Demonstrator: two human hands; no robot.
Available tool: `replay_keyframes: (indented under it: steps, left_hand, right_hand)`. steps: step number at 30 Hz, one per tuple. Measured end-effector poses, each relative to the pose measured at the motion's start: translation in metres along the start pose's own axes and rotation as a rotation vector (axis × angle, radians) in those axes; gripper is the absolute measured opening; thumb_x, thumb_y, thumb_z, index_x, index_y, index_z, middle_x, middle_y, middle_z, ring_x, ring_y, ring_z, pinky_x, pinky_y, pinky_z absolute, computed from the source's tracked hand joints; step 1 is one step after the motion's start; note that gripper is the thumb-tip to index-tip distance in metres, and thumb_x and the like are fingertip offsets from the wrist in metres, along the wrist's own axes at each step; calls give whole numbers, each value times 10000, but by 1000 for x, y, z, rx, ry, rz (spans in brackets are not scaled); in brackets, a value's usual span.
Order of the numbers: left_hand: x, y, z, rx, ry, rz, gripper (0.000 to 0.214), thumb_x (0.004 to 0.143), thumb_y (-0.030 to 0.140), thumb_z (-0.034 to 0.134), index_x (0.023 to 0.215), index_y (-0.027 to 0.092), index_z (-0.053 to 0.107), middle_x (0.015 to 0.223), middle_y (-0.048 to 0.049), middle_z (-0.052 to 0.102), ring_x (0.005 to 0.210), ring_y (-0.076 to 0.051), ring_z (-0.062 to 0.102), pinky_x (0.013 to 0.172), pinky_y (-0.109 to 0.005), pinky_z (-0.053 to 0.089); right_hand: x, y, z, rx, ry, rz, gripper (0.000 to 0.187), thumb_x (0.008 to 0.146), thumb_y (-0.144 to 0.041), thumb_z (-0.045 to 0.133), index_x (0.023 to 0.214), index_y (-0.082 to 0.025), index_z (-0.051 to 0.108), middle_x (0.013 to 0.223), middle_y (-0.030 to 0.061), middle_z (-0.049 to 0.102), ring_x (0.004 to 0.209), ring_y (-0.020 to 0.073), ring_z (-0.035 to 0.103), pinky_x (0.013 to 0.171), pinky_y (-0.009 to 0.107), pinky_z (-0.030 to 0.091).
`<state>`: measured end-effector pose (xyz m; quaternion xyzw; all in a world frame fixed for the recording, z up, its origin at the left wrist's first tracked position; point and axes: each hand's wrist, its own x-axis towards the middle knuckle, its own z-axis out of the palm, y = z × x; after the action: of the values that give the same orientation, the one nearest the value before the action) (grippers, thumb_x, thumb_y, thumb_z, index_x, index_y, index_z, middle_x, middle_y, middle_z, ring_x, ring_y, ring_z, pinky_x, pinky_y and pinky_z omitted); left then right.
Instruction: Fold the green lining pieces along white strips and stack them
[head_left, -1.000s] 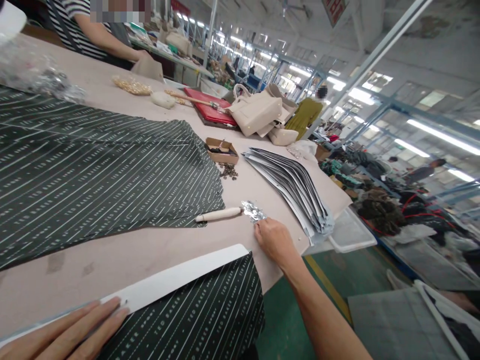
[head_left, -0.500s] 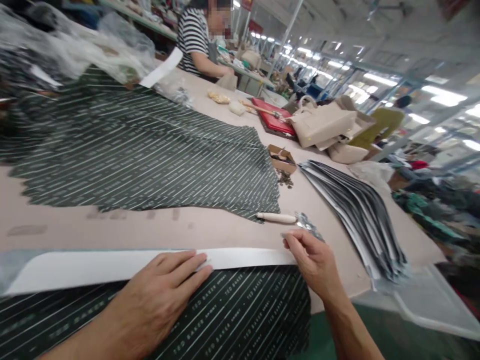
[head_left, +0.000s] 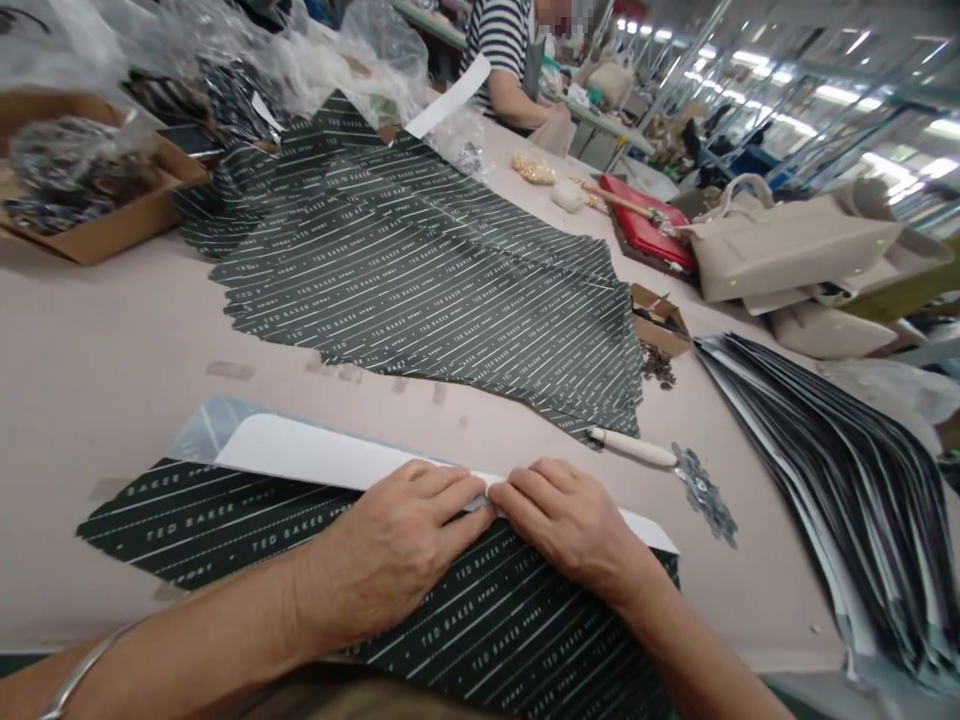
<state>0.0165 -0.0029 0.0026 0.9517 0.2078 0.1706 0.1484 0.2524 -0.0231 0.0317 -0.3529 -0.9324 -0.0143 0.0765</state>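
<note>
A long white strip [head_left: 296, 447] with a bluish film at its left end lies along the upper edge of a dark green striped fabric piece [head_left: 480, 610] printed "TED BAKER SPORT". My left hand [head_left: 409, 540] is closed with its fingertips on the strip's middle. Against it, my right hand [head_left: 566, 515] is pinched, thumb and fingers bent down on the same spot. A tiny pale, shiny bit shows between the fingertips, too small to name. Beyond my right hand are a tool with a pale wooden handle [head_left: 636, 447] and a heap of small grey metal pieces [head_left: 705, 495].
More striped fabric [head_left: 442, 270] spreads across the table behind. At right lies a stack of dark, white-edged strips [head_left: 840, 480]. A small cardboard box [head_left: 658, 318], red case [head_left: 646, 225], beige bags [head_left: 795, 245] and a box of wrapped parts [head_left: 90, 190] stand around. A person in stripes [head_left: 502, 50] works behind.
My right hand has moved left from the strip's right end to meet my left hand at its middle. The view has shifted, showing the box at left.
</note>
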Motion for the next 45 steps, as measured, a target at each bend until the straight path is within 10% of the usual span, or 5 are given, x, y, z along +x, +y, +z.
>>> replay_keyframes:
  steps: [10, 23, 32, 37, 45]
  left_hand:
    - [1, -1, 3, 22, 30, 5, 350, 980, 110, 389, 1296, 128, 538, 1292, -84, 619, 1155, -230, 558, 932, -386, 461]
    - [-2, -2, 12, 85, 102, 27, 386, 991, 98, 354, 1307, 159, 566, 1321, -20, 635, 1173, -211, 544, 925, -382, 424]
    - [-1, 0, 5, 87, 74, 34, 314, 996, 140, 408, 1259, 169, 578, 1313, -12, 638, 1159, -209, 558, 910, -384, 450]
    - [-1, 0, 4, 92, 74, 47, 310, 1012, 159, 393, 1269, 159, 565, 1322, -19, 630, 1159, -215, 551, 898, -389, 450]
    - [0, -2, 4, 83, 34, 41, 305, 1013, 170, 397, 1267, 145, 564, 1325, -24, 625, 1163, -215, 545, 895, -383, 462]
  right_hand:
    - [2, 7, -2, 110, 3, -23, 228, 1023, -184, 458, 1042, -177, 685, 837, 65, 687, 723, 190, 557, 655, 334, 480]
    - [-87, 74, 8, 27, 163, 760, 292, 986, -367, 512, 1123, -173, 680, 1182, 165, 689, 1128, 313, 613, 1001, 541, 483]
    - [-36, 15, -31, 1140, 1485, 974, 248, 823, -303, 742, 1032, -223, 634, 900, -26, 662, 851, 144, 671, 915, 399, 541]
    - [-1, -20, -15, 1788, 1498, 1019, 390, 803, -381, 752, 622, -203, 456, 511, -110, 330, 429, 74, 367, 486, 227, 450]
    - [17, -19, 6, 1780, 1490, 903, 547, 942, -386, 587, 567, -225, 222, 460, -120, 85, 365, 80, 68, 350, 189, 300]
